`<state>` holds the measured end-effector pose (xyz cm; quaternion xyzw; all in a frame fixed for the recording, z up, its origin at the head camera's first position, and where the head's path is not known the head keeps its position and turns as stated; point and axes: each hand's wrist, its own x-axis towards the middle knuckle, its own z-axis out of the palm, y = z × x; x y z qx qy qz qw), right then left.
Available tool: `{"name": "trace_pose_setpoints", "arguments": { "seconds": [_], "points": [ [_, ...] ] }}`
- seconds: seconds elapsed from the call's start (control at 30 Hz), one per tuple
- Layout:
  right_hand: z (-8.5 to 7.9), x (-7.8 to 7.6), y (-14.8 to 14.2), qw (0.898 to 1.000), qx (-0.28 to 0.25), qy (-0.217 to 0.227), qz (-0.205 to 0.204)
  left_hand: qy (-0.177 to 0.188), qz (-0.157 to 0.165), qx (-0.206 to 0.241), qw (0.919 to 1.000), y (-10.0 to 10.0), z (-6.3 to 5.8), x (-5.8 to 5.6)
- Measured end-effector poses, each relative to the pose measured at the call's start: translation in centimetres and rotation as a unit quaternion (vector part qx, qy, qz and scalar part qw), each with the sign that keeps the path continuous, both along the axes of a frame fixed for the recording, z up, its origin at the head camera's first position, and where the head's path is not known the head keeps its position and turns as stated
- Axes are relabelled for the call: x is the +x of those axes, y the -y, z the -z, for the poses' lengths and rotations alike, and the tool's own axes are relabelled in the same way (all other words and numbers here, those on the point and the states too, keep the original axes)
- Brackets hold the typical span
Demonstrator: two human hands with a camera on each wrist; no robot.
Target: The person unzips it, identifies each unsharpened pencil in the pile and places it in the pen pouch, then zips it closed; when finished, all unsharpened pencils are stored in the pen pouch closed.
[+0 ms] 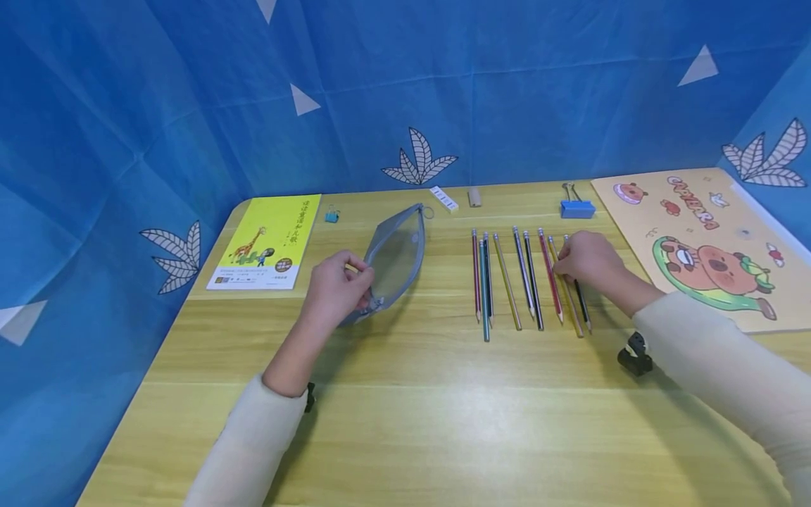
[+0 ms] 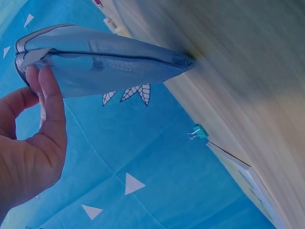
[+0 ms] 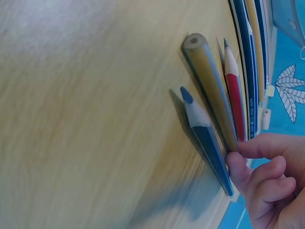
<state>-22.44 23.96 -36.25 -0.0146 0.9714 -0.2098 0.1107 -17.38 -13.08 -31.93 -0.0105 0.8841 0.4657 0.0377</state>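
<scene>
My left hand (image 1: 336,289) pinches the near end of a grey-blue mesh zipper pouch (image 1: 399,257). In the left wrist view the pouch (image 2: 124,78) is tilted up off the table, its mouth parted along the zipper. Over at the right, my right hand (image 1: 589,260) has thumb and forefinger about the eraser end of a gold pencil (image 3: 209,86), which lies at the right of a row of several pencils. A dark pencil (image 3: 209,143) lies on one side of it and a red pencil (image 3: 234,95) on the other. The fingers hide the gold pencil's top end.
Behind the pencils are a white eraser (image 1: 443,198), a small brownish cylinder (image 1: 474,197) and a blue binder clip (image 1: 577,208). A teal clip (image 1: 332,214) sits beside a yellow book (image 1: 266,243). The capybara folder (image 1: 716,246) covers the right side. A blue curtain (image 1: 405,91) hangs behind.
</scene>
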Motion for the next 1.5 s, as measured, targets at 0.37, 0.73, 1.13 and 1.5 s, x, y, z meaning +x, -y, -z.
{"name": "trace_pose_setpoints", "arguments": {
  "seconds": [0.37,0.73,1.13,1.5],
  "points": [
    [-1.3,0.0,-0.4,1.000,-0.019,-0.014,0.018,-0.006,-0.007,0.009,0.9999,-0.1,0.1,-0.1],
    [-3.4,-0.2,0.5,0.992,-0.119,0.000,0.041,-0.015,-0.005,0.016,0.9997,0.0,0.2,0.0],
    [-3.9,0.3,7.0,0.920,-0.356,0.164,0.002,-0.009,-0.001,0.024,0.9997,-0.3,0.0,0.4],
    [-3.7,-1.0,12.7,0.896,-0.399,0.195,0.016,-0.009,-0.002,0.030,0.9995,-0.5,0.1,0.4]
  ]
}}
